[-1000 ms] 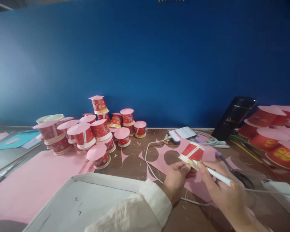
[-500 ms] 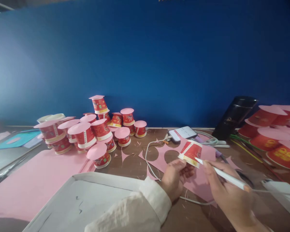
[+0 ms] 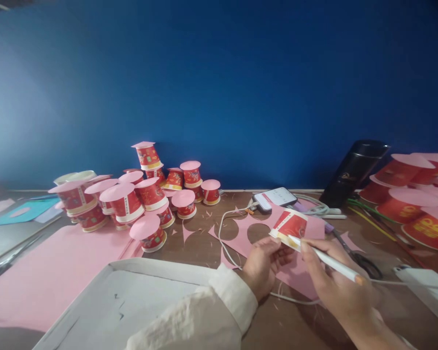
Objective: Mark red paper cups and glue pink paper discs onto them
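My left hand [image 3: 264, 265] is closed on the pale rim of a red paper cup [image 3: 291, 223], which is tilted above pink paper. The cup has a yellow band and a white label strip. In my right hand [image 3: 345, 287] is a slim white pen [image 3: 334, 262] with an orange end. Its pointed tip touches or nearly touches the cup near the yellow band; I cannot tell which. Under the hands lies pink paper [image 3: 248, 238] with round holes cut out. My fingers hide part of the cup's rim.
Several upside-down red cups with pink paper discs [image 3: 126, 201] are stacked at left; more cups [image 3: 412, 204] stand at right. A phone [image 3: 275, 198], white cable [image 3: 221, 228], black bottle [image 3: 354, 170] and scissors [image 3: 367, 265] lie around. A white box lid [image 3: 160, 282] sits front left.
The pen tip has shifted slightly left along the cup's band, and my right hand has moved a little left with it. More of the scissors shows. The view has shifted slightly.
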A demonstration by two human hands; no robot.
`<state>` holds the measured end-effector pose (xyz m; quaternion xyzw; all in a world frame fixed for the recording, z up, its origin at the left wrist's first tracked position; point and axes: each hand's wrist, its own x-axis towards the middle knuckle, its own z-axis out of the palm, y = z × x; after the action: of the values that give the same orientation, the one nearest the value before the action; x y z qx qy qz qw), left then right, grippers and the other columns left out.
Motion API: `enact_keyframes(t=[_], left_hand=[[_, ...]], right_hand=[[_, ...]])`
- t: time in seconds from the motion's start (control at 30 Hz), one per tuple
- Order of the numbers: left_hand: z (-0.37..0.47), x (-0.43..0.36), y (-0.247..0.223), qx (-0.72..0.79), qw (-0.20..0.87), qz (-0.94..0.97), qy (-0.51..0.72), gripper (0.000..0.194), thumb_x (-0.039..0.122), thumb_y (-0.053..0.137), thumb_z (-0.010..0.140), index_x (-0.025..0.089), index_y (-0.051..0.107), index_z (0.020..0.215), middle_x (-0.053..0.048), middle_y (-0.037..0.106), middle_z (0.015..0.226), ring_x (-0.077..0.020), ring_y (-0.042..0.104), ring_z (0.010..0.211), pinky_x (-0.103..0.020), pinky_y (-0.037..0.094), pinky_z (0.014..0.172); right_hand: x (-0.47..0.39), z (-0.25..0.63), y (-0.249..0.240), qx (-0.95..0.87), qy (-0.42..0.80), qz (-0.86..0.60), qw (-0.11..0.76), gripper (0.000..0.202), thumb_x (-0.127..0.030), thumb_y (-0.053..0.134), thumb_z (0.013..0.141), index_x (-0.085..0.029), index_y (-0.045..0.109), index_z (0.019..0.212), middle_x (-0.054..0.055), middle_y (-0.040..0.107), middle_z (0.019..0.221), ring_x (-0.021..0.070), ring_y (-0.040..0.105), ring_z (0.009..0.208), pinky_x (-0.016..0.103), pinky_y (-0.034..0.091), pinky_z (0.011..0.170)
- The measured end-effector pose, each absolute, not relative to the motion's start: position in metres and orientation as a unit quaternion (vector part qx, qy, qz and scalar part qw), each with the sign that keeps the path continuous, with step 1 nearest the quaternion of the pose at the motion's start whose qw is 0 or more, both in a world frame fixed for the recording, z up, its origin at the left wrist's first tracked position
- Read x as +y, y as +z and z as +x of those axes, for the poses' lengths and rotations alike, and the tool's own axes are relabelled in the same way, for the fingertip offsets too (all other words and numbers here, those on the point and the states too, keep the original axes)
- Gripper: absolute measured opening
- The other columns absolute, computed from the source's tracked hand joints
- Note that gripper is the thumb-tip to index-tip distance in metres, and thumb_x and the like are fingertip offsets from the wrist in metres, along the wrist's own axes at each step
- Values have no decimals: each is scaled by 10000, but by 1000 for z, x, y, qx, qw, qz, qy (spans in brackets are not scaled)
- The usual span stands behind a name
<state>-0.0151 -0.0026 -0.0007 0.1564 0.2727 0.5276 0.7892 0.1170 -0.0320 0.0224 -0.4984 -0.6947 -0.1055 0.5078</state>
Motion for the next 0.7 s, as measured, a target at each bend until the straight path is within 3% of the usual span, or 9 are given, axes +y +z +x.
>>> enact_keyframes(t=[0.13, 0.33, 0.5, 0.7], left_hand=[[-16, -2, -1, 267, 786, 163, 533, 390, 330, 896, 531, 90, 736, 793, -74, 697, 745, -142, 631, 708, -256, 482, 700], [-15, 0, -3, 268, 773, 178, 546, 417, 368, 903, 529, 95, 749, 804, -69, 698, 748, -134, 623, 689, -240, 470, 663], [-13, -4, -3, 255, 770, 225, 539, 455, 434, 900, 554, 93, 765, 824, -86, 716, 791, -132, 620, 711, -236, 472, 683], [-13, -2, -5, 255, 761, 211, 558, 416, 410, 898, 560, 98, 761, 800, -80, 707, 757, -133, 614, 700, -241, 469, 687]], right_hand=[[-30, 114, 25, -709, -139, -475, 503, 110, -268, 597, 923, -174, 653, 919, 29, 696, 770, 126, 671, 678, 217, 513, 679], [-30, 117, 24, -695, -155, -487, 505, 114, -274, 598, 924, -176, 636, 879, 8, 671, 713, 109, 640, 611, 204, 485, 612], [-30, 116, 20, -707, -140, -478, 502, 81, -248, 611, 915, -175, 647, 919, 17, 684, 761, 116, 659, 673, 208, 496, 670], [-31, 114, 22, -707, -155, -478, 497, 84, -249, 598, 922, -176, 633, 900, 12, 663, 731, 114, 642, 637, 211, 490, 635]])
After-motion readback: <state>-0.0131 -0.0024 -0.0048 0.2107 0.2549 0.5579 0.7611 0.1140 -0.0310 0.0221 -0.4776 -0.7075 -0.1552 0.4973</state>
